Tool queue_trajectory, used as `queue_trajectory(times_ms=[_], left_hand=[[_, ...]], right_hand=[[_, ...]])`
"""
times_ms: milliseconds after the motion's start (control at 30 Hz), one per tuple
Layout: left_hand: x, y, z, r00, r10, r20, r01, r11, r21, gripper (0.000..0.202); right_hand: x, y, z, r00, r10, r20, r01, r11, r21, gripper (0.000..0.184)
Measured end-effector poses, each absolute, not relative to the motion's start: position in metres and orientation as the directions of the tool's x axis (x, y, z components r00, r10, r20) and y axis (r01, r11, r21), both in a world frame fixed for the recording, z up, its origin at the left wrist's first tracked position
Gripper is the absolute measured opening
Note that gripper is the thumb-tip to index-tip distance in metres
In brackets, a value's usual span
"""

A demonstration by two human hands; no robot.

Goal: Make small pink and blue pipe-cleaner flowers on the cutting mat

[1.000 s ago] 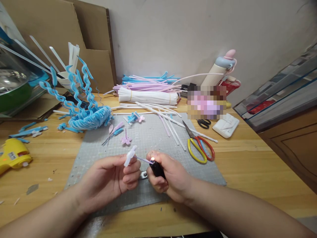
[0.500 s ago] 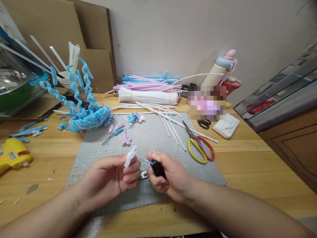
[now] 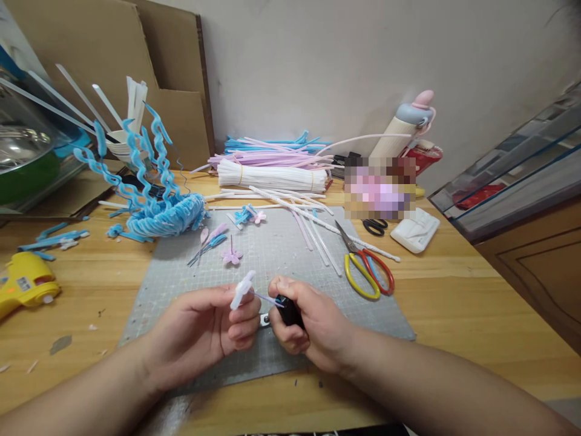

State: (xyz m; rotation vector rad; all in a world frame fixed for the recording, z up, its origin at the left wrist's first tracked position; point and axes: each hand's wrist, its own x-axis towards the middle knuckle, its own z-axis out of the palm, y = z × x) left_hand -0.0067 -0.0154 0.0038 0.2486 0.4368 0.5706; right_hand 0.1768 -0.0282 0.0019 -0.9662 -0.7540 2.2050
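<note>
I look down on a wooden counter (image 3: 454, 303) set against a pale wall (image 3: 318, 60), with cardboard (image 3: 91, 48) leaning in the far left corner. A grey cutting mat (image 3: 272, 242) covers the middle. My left hand (image 3: 204, 330) pinches a small white flower (image 3: 242, 289) by its thin stem, above the mat's near part. My right hand (image 3: 308, 324) is clenched around a black lighter (image 3: 288, 310), whose top is just beside the stem's end. Scissors (image 3: 363, 272) lie at the mat's right edge, a yellow glue gun (image 3: 25, 284) lies near the counter's left edge, and blue curls (image 3: 154, 212) are heaped at the mat's far left corner. Bare wood stretches right of the scissors.
</note>
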Motion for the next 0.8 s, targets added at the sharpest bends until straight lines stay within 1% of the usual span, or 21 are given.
queue_trajectory(times_ms=[200,800], left_hand=[[-0.0052,-0.0171,0.0038,0.755,0.552,-0.354,-0.448,0.829,0.336,0.009],[-0.0036,-0.0178,0.005,0.776,0.523,-0.352,-0.422,0.846,0.326,0.01]], right_hand=[[0.1764,-0.0282,-0.0011,-0.551,0.718,-0.424,-0.291,-0.642,-0.709,0.026],[0.1747,-0.0312,-0.0056,-0.554,0.724,-0.411,-0.315,-0.639,-0.702,0.024]])
